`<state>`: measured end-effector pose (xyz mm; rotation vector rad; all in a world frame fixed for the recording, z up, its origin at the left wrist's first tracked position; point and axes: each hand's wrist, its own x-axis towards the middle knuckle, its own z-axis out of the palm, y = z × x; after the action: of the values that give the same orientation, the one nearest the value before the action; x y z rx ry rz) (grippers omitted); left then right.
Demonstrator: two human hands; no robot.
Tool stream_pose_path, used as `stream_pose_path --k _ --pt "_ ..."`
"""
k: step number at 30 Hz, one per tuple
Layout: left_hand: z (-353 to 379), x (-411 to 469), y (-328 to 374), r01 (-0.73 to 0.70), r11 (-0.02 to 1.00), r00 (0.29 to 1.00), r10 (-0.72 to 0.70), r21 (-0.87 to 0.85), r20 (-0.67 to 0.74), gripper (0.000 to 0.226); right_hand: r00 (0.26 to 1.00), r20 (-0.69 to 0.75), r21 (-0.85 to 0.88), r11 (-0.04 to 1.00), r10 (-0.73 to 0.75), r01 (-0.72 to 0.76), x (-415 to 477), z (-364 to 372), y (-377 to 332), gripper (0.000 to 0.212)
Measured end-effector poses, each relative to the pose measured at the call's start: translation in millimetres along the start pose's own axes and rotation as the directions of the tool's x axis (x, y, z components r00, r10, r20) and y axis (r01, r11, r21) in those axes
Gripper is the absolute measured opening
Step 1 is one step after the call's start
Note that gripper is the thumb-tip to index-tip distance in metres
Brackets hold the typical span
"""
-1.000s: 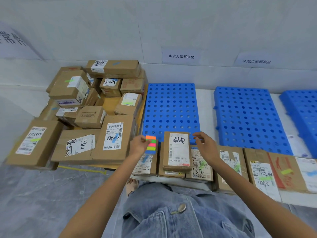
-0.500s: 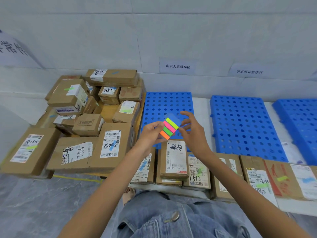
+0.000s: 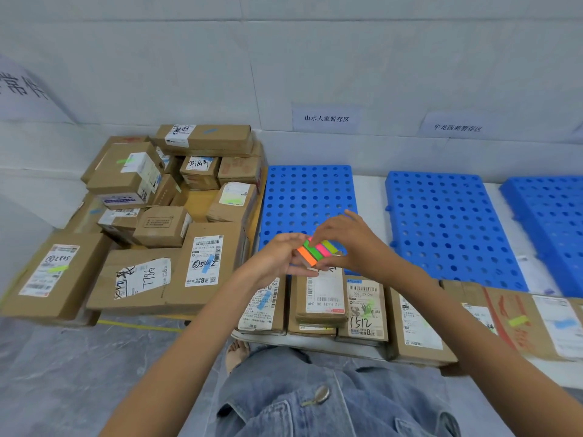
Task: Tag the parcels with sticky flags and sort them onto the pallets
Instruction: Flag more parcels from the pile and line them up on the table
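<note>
Both bare forearms extend forward and converge at centre. Left hand (image 3: 280, 260), palm turned inward, fingers loosely curled in a supporting grip. Right hand (image 3: 350, 239) arched above it, thumb and fingertips (image 3: 318, 236) pinched together, wrist slightly flexed.

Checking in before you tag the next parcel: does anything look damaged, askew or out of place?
One thing: the label on the 7786 parcel in the left pile sits crooked and looks torn and crumpled. That pile itself is heaped loosely, boxes tilted at mixed angles. The blue pallets hold no parcels. Both hands, left hand and right hand, hold the flag pad.
</note>
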<state>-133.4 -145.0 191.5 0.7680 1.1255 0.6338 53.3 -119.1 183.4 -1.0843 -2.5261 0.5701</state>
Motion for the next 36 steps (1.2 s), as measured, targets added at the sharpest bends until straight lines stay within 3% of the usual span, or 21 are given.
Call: stream_pose_path --k 12,20,25,32,36 --pt "-9.8 -7.3 -7.3 0.045 0.985 0.987 -0.07 0.169 0.143 0.038 0.986 0.163 0.025 0.999 -0.025 0.022 3.5 -6.1 -6.1 0.031" --pt "-9.8 -8.7 -10.0 0.046 0.977 0.987 -0.077 0.209 0.143 0.041 0.969 0.247 0.18 0.982 0.019 -0.065 2.0 -9.2 -10.5 0.03" --pt "-9.8 -10.2 -12.0 0.033 0.971 0.976 -0.083 0.238 0.202 0.046 0.971 0.238 0.311 0.944 0.034 -0.109 -2.1 -11.1 -8.2 0.017" --pt "-7.2 -13.4 -7.5 0.047 0.981 0.954 -0.099 0.188 0.282 0.066 0.991 0.118 0.332 0.939 0.057 -0.093 -9.6 -6.6 -15.0 0.008" --pt "-9.6 -14.8 -9.2 0.073 0.987 0.949 -0.114 0.146 0.294 0.066 0.984 0.171 0.325 0.94 0.048 -0.102 -15.0 -7.6 -19.4 0.025"
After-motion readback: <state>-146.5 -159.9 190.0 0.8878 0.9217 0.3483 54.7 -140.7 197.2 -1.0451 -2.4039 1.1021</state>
